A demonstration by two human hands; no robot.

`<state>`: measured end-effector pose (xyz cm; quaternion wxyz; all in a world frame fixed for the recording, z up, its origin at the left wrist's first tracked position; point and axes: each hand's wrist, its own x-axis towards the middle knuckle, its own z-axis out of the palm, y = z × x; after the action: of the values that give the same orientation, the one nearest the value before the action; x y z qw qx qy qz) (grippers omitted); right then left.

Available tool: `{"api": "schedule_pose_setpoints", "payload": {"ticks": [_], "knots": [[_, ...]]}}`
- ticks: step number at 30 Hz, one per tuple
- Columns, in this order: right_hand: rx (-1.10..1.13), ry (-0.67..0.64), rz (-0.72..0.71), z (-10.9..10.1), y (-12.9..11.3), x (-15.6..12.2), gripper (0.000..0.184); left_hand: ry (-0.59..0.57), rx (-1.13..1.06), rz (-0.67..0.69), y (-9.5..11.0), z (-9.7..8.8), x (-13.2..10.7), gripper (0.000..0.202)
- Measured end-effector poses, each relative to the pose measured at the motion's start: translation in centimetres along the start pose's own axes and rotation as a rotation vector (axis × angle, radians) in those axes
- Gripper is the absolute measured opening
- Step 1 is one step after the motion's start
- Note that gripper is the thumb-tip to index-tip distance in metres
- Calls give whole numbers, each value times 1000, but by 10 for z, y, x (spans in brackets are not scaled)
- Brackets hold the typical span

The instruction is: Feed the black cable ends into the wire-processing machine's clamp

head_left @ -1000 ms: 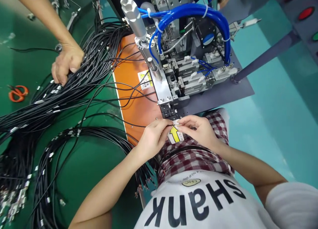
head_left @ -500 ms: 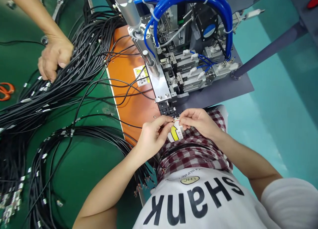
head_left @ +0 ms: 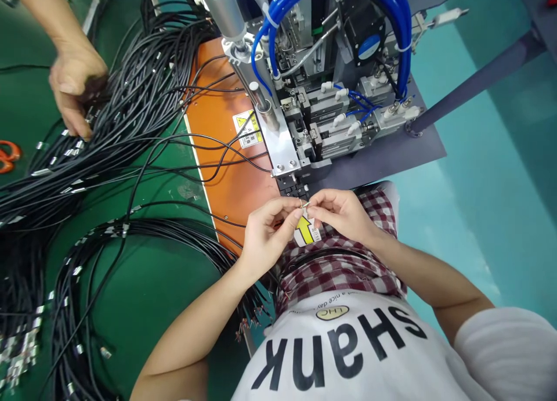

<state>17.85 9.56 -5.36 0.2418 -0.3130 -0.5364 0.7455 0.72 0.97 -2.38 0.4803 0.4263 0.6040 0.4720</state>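
So the wire end (head_left: 304, 204) sits right between the two grips: left grip (head_left: 270, 230) pinching one side, right grip (head_left: 344, 216) the other, both closed on it with thumb and fingertips.

What I'd worry about: wire that thin could kink, fray or nick if the two pull against each other or twist too hard. And with so little sticking out, a loose pinch could just let it slip. A black cable (head_left: 187, 204) runs up to the left grip; if it's the same piece (can't tell, the hand hides the join), a snag on that side could yank the lot.

Looks-wise it's tiny: a pale, slightly greenish sliver with a coppery-looking bit by the left fingertips. Too small to say if it's bare or how many strands.

Just under the grips there's a yellow arrow label (head_left: 306, 231), and just beyond them the machine (head_left: 335, 140). Left of the left grip is an orange plate (head_left: 246, 192), then the green counter (head_left: 143, 296) with a big cable pile (head_left: 130, 116). Someone else's hand (head_left: 76, 87) is on that, so a shove there might tug stuff too.
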Motion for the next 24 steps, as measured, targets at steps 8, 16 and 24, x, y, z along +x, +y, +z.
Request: {"api": "schedule_pose_setpoints", "payload": {"ticks": [8, 16, 24], "knots": [[-189, 25, -80, 4, -10, -6, 9, -111, -305, -162, 1, -5, 13, 9], [-181, 79, -91, 12, -7, -10, 8, -42, -462, -257, 1, 5, 11, 11], [-210, 68, -98, 12, -8, -9, 10, 15, -501, -327, 5, 8, 9, 12]]}}
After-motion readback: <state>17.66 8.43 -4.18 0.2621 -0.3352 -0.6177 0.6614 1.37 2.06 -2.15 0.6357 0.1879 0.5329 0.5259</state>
